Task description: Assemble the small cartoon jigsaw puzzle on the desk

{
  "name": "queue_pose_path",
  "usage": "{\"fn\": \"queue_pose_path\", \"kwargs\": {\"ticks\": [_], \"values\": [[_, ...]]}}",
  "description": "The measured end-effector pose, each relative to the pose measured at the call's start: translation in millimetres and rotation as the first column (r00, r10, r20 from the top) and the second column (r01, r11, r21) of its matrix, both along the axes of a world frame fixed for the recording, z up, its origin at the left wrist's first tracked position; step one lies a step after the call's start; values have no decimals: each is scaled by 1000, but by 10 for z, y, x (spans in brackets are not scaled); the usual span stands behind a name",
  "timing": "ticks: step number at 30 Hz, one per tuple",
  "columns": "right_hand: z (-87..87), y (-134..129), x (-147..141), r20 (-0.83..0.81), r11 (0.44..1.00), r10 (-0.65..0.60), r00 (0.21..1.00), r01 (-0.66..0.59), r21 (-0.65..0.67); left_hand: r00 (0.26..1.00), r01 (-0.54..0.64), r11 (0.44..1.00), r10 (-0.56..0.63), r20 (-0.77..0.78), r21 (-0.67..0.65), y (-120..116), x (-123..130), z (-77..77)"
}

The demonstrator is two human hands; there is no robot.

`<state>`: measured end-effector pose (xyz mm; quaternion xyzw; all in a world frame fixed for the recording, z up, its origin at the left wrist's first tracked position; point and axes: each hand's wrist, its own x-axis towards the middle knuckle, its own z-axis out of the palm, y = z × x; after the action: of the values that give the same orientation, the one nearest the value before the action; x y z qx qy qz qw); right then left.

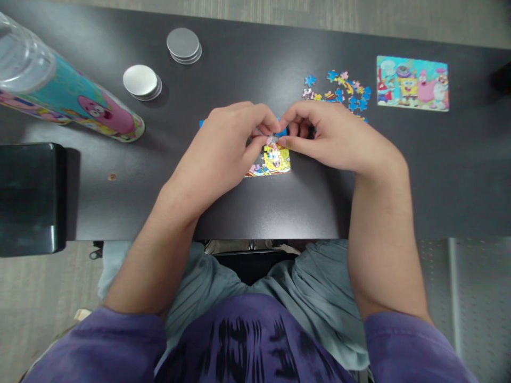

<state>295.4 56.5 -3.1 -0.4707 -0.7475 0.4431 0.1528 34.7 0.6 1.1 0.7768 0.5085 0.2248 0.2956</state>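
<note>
A partly joined jigsaw puzzle [275,161] with a yellow cartoon face lies flat on the dark table, its left part covered by my left hand [231,135]. A small blue jigsaw piece [282,132] sits at its upper right edge, between my two hands. My right hand [329,133] pinches at this piece with thumb and forefinger. From the other side, my left hand's bent forefinger and thumb close in on the same spot. Beyond my right hand, several loose jigsaw pieces [339,91] are scattered.
A finished-looking picture card [413,85] lies at the far right. Two stacks of round discs, one silver [140,81] and one grey [183,43], stand at the back left. A printed tube [91,103] lies at the left, near a black box [30,197].
</note>
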Motion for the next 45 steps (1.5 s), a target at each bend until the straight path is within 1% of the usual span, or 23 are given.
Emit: {"fn": "queue_pose_path", "kwargs": {"ticks": [2,5,8,13,16,24,30,38,45], "values": [[-8,4,1,-12,1000,-2,1000,2,-4,1000,26,999,-26,-11,-28,2,4,-2],[-25,3,5,-19,1000,7,1000,-7,0,998,43,999,-44,-49,-29,5,20,20],[-37,-2,5,-19,1000,14,1000,-13,16,996,29,999,-31,-84,-26,3,33,38],[-38,-5,7,-6,999,14,1000,-14,29,997,21,1000,-22,-69,-15,11,10,15],[-30,0,16,16,999,27,999,-28,43,996,19,1000,-18,-90,11,19,-16,4],[-68,0,34,7,997,22,1000,-23,71,983,-67,998,64,-171,-10,-1,-25,-11],[-56,-8,31,3,998,26,1000,-26,52,963,-69,997,61,-263,-19,-18,11,26],[-61,0,23,-10,999,20,1000,-20,51,960,-80,996,87,-266,39,-35,13,0],[-60,-9,22,-36,999,11,999,-10,42,942,-76,996,87,-324,47,-57,49,10]]}}
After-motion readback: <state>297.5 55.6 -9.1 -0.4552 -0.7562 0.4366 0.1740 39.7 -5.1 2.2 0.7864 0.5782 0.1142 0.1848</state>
